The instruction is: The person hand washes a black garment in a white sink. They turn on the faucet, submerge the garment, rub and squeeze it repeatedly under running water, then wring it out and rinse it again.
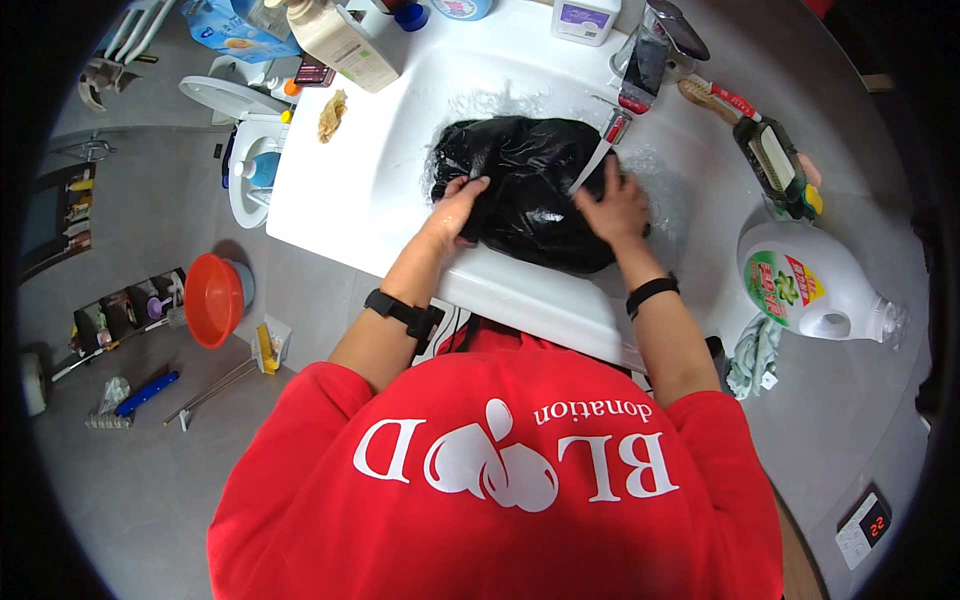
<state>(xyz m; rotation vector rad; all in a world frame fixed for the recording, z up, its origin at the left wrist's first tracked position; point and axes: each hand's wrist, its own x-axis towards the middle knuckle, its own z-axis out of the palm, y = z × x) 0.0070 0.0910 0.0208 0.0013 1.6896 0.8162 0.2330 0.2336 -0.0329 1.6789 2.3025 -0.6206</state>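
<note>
I see wet, glossy black cloth (530,190) bunched in white sink (400,170); L hand (455,205) fingers pinch it, R hand (612,205) fingers spread, pressing.

The fingertips of the left hand (458,205) sink into the folds of the wet black garment (530,190), so its grip cannot be read, and the garment hides most of the sink (400,150) floor. The blue bag (228,28) and white box (585,15) are cut off by the top edge. Small items in the floor rack (125,310) are too tiny to tell.
</note>
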